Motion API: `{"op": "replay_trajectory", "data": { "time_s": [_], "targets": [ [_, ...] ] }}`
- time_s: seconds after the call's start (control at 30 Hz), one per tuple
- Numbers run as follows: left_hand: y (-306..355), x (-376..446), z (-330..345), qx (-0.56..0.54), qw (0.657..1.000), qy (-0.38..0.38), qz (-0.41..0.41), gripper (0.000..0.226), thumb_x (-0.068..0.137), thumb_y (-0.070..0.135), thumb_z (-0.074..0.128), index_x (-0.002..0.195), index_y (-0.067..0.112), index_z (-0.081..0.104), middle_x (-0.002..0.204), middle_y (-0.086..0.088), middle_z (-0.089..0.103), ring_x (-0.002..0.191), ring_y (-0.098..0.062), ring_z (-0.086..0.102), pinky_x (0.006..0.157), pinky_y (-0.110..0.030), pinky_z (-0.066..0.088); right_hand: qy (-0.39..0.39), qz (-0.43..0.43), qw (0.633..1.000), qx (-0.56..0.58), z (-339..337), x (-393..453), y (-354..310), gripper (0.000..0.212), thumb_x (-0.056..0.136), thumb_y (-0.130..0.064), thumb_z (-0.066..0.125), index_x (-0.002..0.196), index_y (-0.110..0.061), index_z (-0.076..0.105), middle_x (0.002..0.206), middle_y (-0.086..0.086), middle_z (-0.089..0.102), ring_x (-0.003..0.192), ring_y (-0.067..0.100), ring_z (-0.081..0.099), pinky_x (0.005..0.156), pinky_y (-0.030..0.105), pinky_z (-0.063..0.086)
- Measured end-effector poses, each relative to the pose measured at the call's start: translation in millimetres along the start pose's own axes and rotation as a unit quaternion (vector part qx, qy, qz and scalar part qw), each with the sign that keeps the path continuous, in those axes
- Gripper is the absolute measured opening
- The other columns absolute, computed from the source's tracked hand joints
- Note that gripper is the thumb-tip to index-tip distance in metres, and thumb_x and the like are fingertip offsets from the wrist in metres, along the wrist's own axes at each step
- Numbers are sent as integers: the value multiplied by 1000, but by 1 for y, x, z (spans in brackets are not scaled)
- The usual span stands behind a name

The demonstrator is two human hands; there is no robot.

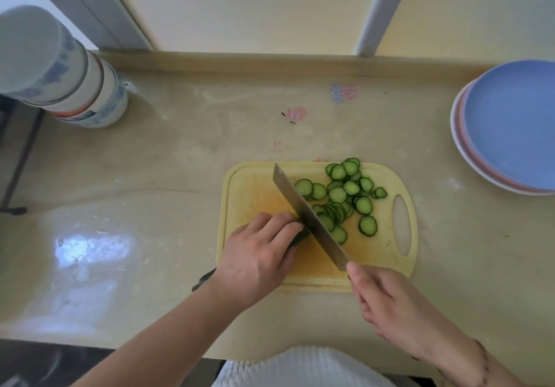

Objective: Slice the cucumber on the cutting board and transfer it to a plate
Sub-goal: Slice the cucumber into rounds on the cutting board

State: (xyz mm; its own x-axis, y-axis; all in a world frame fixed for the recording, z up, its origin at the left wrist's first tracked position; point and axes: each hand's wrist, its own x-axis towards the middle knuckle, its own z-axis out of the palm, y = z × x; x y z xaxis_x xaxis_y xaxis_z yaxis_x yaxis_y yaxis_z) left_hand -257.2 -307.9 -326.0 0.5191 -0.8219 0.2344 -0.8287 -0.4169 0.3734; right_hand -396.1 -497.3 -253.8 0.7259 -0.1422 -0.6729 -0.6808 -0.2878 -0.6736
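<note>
Left hand (258, 251) curled over cucumber (298, 238) mid-board to steady it; right hand (387, 302) gripped knife (309, 215), slices (345, 197) piled toward cutting board (246, 182) handle edge

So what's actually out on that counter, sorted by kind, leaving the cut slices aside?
Plates: 2 visible, blue on pink, possibly more beneath
Cutting board: 1
Knife: 1
Uncut cucumber: 1
Stack of bowls: 1; bowl count unclear
Total: 6
</note>
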Motion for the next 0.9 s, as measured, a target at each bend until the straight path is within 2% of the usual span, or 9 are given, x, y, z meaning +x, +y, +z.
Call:
{"op": "replay_trajectory", "data": {
  "time_s": [0.1, 0.23, 0.33, 0.5, 0.73, 0.83, 0.9],
  "targets": [
    [2, 1, 2, 2, 1000, 14, 7, 22, 95, 19, 62, 112, 10, 71, 116, -3, 69, 96, -26, 66, 66, -37, 56, 7, -15, 1000, -21, 9, 1, 1, 55, 87, -69, 31, 67, -18, 37, 53, -7, 30, 46, 5, 28, 50, 27, 28],
    [4, 0, 4, -17, 1000, 20, 6, 21, 96, 15, 59, 112, 8, 70, 113, -6, 68, 92, -26, 65, 66, -37, 57, 7, -16, 1000, -6, 8, -3, -3, 57, 86, -69, 31, 66, -16, 37, 50, -8, 29, 46, 6, 27, 49, 27, 27],
    [1, 0, 4, -26, 999, 25, 6, 20, 97, 14, 60, 113, 9, 71, 113, -4, 68, 89, -26, 64, 66, -38, 57, 8, -18, 1000, 5, 6, -11, -7, 66, 84, -76, 30, 67, -13, 37, 53, -7, 30, 48, 6, 28, 49, 26, 27],
    [2, -3, 5, -19, 999, 29, 31, 21, 100, 13, 60, 117, 10, 71, 119, -3, 68, 96, -25, 65, 70, -37, 57, 34, -13, 999, -32, 8, -19, -10, 75, 75, -83, 27, 67, -9, 38, 54, -5, 34, 50, 9, 32, 53, 32, 31],
    [2, -2, 6, -27, 999, 36, 25, 21, 100, 13, 58, 116, 10, 72, 119, -3, 69, 97, -25, 65, 72, -37, 58, 46, -14, 997, -54, 9, -23, -11, 91, 65, -96, 18, 67, -8, 40, 54, 0, 40, 50, 7, 37, 53, 31, 33],
    [3, -1, 6, -26, 999, 41, 21, 21, 101, 14, 56, 113, 10, 73, 116, -2, 69, 96, -24, 66, 70, -36, 58, 52, -16, 996, -65, 11, -23, -11, 89, 65, -96, 16, 65, -10, 42, 54, 2, 43, 50, 8, 40, 53, 35, 35],
    [3, -1, 5, -25, 998, 44, 20, 19, 101, 14, 58, 111, 10, 72, 115, -2, 69, 95, -24, 66, 70, -36, 58, 56, -18, 996, -72, 11, -24, -12, 86, 64, -96, 15, 63, -14, 40, 54, 0, 44, 49, 6, 40, 50, 29, 34]
  ]
}}
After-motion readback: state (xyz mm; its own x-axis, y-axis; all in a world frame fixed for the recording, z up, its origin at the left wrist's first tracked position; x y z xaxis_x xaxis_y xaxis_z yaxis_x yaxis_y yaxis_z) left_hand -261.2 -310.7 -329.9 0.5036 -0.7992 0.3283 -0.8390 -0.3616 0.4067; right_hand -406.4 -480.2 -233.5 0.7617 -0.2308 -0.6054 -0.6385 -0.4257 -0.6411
